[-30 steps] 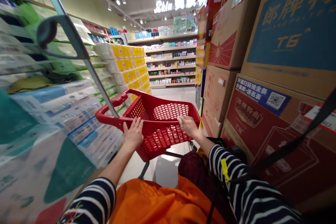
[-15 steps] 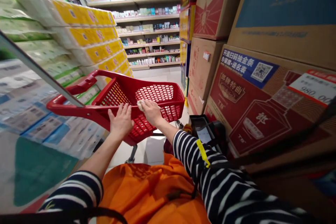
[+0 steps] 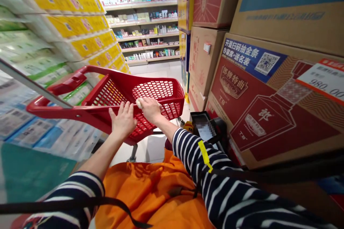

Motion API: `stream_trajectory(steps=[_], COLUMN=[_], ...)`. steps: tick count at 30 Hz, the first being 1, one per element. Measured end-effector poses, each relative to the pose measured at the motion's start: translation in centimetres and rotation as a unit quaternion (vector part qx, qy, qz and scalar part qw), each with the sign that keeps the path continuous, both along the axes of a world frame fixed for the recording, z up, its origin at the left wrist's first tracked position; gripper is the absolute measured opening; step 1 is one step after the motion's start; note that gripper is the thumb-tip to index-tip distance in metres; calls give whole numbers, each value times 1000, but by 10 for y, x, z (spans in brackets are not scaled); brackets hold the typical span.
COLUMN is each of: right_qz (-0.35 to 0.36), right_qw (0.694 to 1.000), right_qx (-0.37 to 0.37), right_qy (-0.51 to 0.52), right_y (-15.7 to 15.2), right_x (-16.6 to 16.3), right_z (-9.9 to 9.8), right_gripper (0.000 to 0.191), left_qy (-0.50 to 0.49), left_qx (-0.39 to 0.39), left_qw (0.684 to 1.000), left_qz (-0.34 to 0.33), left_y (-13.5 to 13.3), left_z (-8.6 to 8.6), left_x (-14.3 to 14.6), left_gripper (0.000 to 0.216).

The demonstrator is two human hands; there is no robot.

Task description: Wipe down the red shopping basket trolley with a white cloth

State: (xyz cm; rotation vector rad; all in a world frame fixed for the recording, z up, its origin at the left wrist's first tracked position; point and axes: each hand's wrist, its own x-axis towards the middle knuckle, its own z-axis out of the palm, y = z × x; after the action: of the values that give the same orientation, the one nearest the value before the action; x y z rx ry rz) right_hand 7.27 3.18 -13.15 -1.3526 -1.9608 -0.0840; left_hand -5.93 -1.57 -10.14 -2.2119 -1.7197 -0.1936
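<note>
A red plastic shopping cart (image 3: 94, 112) with perforated basket walls stands before me, its handle to the left. My left hand (image 3: 123, 120) rests on the cart's near rim, fingers stretched and thumb apart, with nothing held. Farther right along the same rim, my right hand (image 3: 151, 109) is closed around a crumpled whitish cloth (image 3: 139, 103) and presses it against the rim. Most of the cloth is hidden under the fingers. No goods show inside the basket.
Stacked yellow tissue packs (image 3: 77, 25) rise on the left. Large cardboard boxes (image 3: 255, 100) tower on the right. Shelves (image 3: 145, 21) of small products stand at the back. A black bin-like container (image 3: 205, 128) sits low beside my right arm.
My view has tilted down, and the cart now appears slightly farther left. The right hand and cloth have shifted slightly left relative to the view; the left hand stays on the rim.
</note>
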Motion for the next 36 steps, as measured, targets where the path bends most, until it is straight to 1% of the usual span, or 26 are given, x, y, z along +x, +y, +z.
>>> stream_trajectory(steps=[2,4,6,9,11,13,14,15,16,17,18,20,23,24,25,26,27,28,29,30,31,33,34,35,36], right_qz=[21,28,10,-33,-56,-61,-44,-10,33,80,125,207,304,316,318,315,313,315,324,339,358,409,431,448,456], right_qw=[1000,999,999,999,998,997,996,996,993,988,978,948,892,880,873,871,870,870,868,864,860,855,855,856,858], right_qx=[4,-5,-18,-25,-21,-14,-6,6,28,59,97,182,296,328,353,370,379,380,374,362,345,288,254,223,202], right_qy=[-13,-22,-25,-13,10,51,73,91,107,121,134,162,154,133,106,72,35,-6,-48,-86,-115,-141,-138,-129,-125], right_y=[-2,-3,-3,-4,-5,-4,-3,0,3,6,8,7,-2,-3,-2,2,8,15,22,28,34,38,36,32,27], right_x=[-6,5,30,71,87,86,77,64,47,26,3,-47,-115,-133,-148,-159,-167,-172,-174,-173,-171,-165,-162,-160,-158], right_z=[3,5,4,-4,-9,-8,-4,3,15,32,53,108,204,233,258,278,292,299,299,292,279,240,217,194,172], right_gripper=[27,26,25,27,30,29,28,27,27,27,28,32,35,34,32,31,30,29,29,29,29,27,25,24,23], left_qy=[7,9,1,-18,-22,-29,-37,-49,-62,-77,-97,-153,-266,-298,-321,-334,-337,-331,-319,-304,-291,-294,-318,-360,-424], left_qx=[2,7,22,73,95,96,91,88,85,81,89,142,227,237,232,214,185,148,109,74,49,32,35,40,43], left_qw=[1000,1000,1000,997,994,994,994,993,993,993,991,976,924,907,897,895,899,908,918,928,937,942,936,924,899], left_qz=[-13,-17,2,35,39,45,50,54,51,40,36,66,156,180,197,206,210,210,207,200,189,161,144,122,98], left_y=[0,0,0,-1,-4,-8,-10,-11,-11,-11,-10,-8,-11,-12,-14,-15,-16,-16,-17,-18,-19,-22,-23,-24,-25], left_z=[0,4,11,21,23,23,22,21,21,22,24,32,54,61,68,73,77,78,78,75,72,63,59,56,54], left_x=[-4,-14,-31,-56,-66,-68,-67,-66,-66,-68,-71,-83,-103,-109,-113,-116,-118,-120,-120,-121,-121,-123,-123,-124,-123], left_gripper=[63,63,62,58,57,58,59,59,59,59,58,59,62,63,65,65,66,65,65,64,63,62,62,60,57])
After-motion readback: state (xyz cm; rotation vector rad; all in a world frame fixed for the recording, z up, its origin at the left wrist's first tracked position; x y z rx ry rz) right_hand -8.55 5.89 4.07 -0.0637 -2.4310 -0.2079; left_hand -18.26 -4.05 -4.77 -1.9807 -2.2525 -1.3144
